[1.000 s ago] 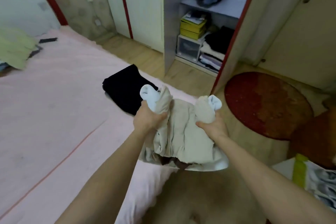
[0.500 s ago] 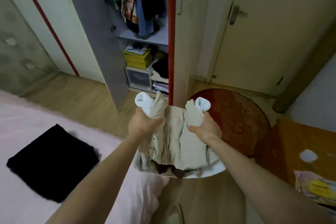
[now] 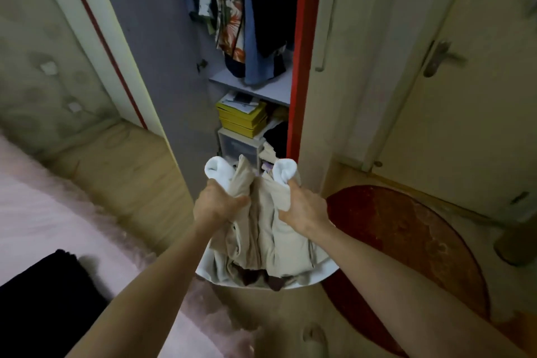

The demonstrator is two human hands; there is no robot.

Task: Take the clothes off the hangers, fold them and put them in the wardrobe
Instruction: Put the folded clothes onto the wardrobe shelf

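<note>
Hands (image 3: 216, 206) (image 3: 302, 209) grip clothes bundle (image 3: 270, 229); fingers hidden.

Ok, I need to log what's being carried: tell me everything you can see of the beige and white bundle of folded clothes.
The beige and white bundle of folded clothes is soft, creased fabric: beige layers on top, white beneath, something dark brown at the near edge. The left hand and right hand each grip a bunched far corner, holding it in the air before the open wardrobe.

The black garment (image 3: 43, 308) is cut off by the left edge.
</note>
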